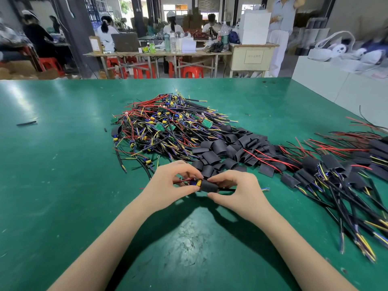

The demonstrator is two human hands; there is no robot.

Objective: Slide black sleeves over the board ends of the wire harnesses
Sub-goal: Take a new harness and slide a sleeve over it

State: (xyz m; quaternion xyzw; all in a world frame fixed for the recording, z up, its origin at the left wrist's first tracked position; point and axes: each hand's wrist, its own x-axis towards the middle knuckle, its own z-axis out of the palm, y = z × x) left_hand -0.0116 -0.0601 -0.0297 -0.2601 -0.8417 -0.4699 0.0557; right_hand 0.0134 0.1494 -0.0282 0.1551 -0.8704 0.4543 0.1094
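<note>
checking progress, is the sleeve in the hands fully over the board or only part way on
Part way on: the black sleeve leaves yellow and blue board parts bare at its left end.

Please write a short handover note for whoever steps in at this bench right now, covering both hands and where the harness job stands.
Left hand pinches the board end of one harness; right hand grips a black sleeve partly slid over it, yellow and blue parts still showing.
Unsleeved harnesses lie heaped at centre of the green table.
Loose sleeves sit right of that heap.
Sleeved harnesses are piled far right: done.
Left: seat this sleeve, then work through the centre heap.
</note>
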